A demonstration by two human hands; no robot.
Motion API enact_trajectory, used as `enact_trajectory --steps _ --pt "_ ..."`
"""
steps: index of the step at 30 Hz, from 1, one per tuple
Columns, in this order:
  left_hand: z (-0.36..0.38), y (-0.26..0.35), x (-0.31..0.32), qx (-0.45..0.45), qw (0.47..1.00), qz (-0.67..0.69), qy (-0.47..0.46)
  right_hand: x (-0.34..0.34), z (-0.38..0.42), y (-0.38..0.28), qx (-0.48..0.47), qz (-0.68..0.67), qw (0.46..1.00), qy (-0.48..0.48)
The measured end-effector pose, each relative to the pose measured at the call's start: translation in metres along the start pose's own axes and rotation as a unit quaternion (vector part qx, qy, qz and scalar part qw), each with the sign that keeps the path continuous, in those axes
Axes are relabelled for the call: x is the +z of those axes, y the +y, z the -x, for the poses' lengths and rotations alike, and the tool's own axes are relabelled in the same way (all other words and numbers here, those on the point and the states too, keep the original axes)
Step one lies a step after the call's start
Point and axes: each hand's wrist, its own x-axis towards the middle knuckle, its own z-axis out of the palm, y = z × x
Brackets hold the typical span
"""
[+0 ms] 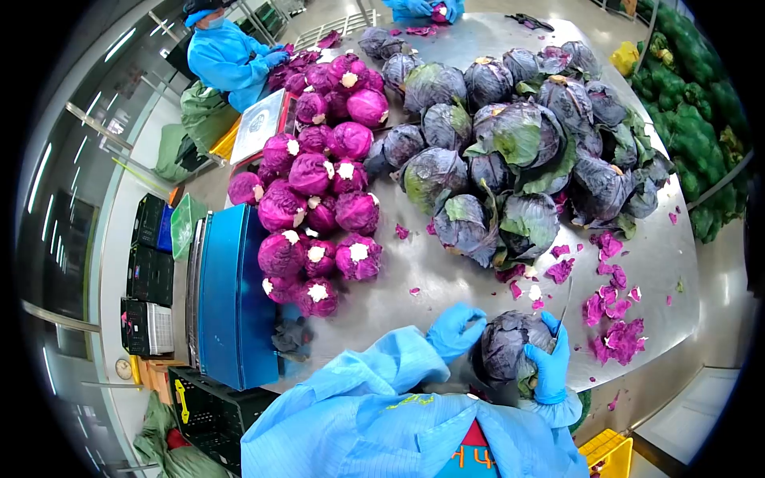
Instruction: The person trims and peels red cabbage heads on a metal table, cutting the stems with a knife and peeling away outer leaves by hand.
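An untrimmed purple cabbage (510,344) rests at the near edge of the metal table (398,291). My right hand (550,362), in a blue glove, is closed round a knife (566,304) and touches the cabbage's right side. Just left of the cabbage is my gloved left hand (457,331), its fingers curled and near one another; whether anything is in them is hidden. Trimmed bright purple cabbages (309,174) with white cut stems are piled at the left. Dark untrimmed cabbages (518,131) with outer leaves fill the back right.
Purple leaf scraps (617,341) lie at the right. A blue bin (231,299) and black crates (150,272) stand at the left. A co-worker (227,60) is at the back left, another person (422,9) at the far edge. Green net sacks (693,119) are beyond the right edge.
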Motion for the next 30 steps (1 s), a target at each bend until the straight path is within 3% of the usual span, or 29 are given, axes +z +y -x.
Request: enact_trajectory --steps 2,4,5,7,10,11,13,14,16,18,21,23,25,27,30 --pt "0.006 0.032 -0.004 0.079 0.996 -0.013 -0.028 0.004 -0.003 -0.006 0.008 0.016 1.0 -0.011" --pt "0.003 0.064 0.014 0.233 0.972 0.004 -0.002 0.005 -0.006 -0.01 0.035 -0.014 0.999 -0.032" --pt "0.007 0.067 0.032 0.242 0.969 -0.055 0.02 0.003 -0.008 -0.012 0.059 -0.052 0.996 -0.046" --pt "0.004 0.07 0.047 0.198 0.975 -0.097 0.009 -0.004 -0.012 -0.012 0.08 -0.1 0.99 -0.063" --pt "-0.015 0.07 0.053 0.176 0.974 -0.131 -0.046 -0.029 -0.016 0.019 0.103 -0.367 0.923 -0.057" --pt "-0.02 0.072 0.054 0.173 0.972 -0.143 -0.073 -0.053 -0.018 0.057 0.071 -0.356 0.932 0.01" --pt "-0.019 0.071 0.054 0.212 0.956 -0.191 -0.063 -0.091 -0.008 0.071 0.068 -0.387 0.919 0.032" --pt "-0.019 0.072 0.051 0.214 0.955 -0.197 -0.063 -0.095 -0.005 0.046 0.109 -0.418 0.902 0.007" --pt "-0.021 0.074 0.046 0.195 0.958 -0.204 -0.057 -0.104 -0.001 0.052 0.107 -0.332 0.935 0.058" --pt "-0.021 0.075 0.043 0.174 0.967 -0.175 -0.072 -0.1 0.014 0.031 0.174 -0.353 0.912 0.111" --pt "-0.027 0.072 0.049 0.21 0.961 -0.164 -0.08 -0.135 0.008 0.086 0.131 -0.375 0.918 0.008" --pt "-0.025 0.071 0.052 0.228 0.958 -0.151 -0.087 -0.146 0.011 0.109 0.126 -0.181 0.967 0.128" --pt "-0.027 0.066 0.049 0.223 0.957 -0.147 -0.116 -0.163 0.01 0.144 0.151 -0.205 0.962 0.102" --pt "-0.023 0.057 0.045 0.19 0.96 -0.152 -0.139 -0.156 0.018 0.151 0.157 -0.258 0.944 0.132" --pt "-0.021 0.047 0.041 0.108 0.976 -0.14 -0.128 -0.159 0.018 0.175 0.117 -0.219 0.952 0.181"
